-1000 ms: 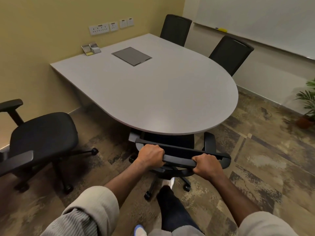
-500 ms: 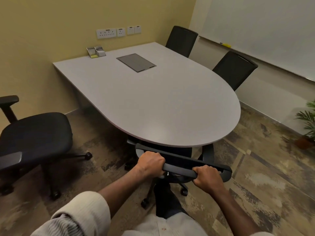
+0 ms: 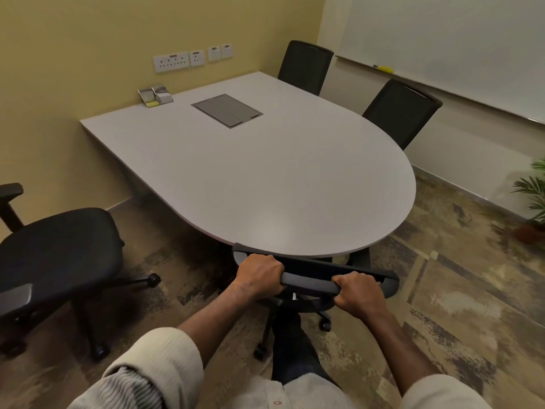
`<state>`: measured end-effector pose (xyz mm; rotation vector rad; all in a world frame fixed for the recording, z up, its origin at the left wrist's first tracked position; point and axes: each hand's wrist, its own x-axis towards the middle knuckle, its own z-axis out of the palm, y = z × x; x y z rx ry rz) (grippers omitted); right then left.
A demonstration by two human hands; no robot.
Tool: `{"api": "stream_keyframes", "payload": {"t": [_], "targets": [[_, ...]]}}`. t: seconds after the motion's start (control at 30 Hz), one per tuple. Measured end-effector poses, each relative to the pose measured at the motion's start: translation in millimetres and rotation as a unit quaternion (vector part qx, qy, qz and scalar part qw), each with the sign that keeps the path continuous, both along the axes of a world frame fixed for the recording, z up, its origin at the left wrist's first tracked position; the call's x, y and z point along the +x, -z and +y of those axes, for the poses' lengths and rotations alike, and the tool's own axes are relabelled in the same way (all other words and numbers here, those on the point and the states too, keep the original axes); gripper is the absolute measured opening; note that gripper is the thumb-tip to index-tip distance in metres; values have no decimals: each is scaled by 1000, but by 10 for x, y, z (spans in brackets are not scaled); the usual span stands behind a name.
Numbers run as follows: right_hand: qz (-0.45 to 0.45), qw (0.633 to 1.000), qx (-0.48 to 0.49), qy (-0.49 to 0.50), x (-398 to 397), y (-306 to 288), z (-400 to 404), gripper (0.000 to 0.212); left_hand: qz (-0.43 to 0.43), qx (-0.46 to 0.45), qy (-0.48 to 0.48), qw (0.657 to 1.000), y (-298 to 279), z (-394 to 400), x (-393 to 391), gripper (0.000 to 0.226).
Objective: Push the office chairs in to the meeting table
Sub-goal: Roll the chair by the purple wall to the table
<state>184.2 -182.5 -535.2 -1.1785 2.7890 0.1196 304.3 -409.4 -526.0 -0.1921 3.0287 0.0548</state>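
Observation:
A black office chair (image 3: 309,280) stands at the rounded near end of the grey meeting table (image 3: 265,184), its seat hidden under the top. My left hand (image 3: 258,276) and my right hand (image 3: 358,296) both grip the top bar of its backrest, which touches the table edge. Another black office chair (image 3: 56,255) stands away from the table at the left, seat turned out. Two more black chairs, one (image 3: 305,66) at the far side and one (image 3: 401,112) at the right, sit close against the table.
A yellow wall with sockets (image 3: 191,59) runs behind the table. A whiteboard (image 3: 442,45) hangs on the right wall. A potted plant (image 3: 532,208) stands on the patterned carpet at the far right. A floor box lid (image 3: 227,110) and small holders (image 3: 154,95) lie on the table.
The chair in my hands has rolled forward under the table until its backrest reaches the edge. My view has moved closer to the table.

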Motion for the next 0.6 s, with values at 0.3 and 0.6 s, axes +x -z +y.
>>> {"api": "stream_keyframes", "payload": {"t": [0.3,0.6], "targets": [[-16,1000,8,-2,-321,-110,-105,20,17,17,-1,1000,-37,-111,-260,29],[-11,999,22,-35,-632,-169,114,16,37,17,-17,999,2,206,-410,35]]}}
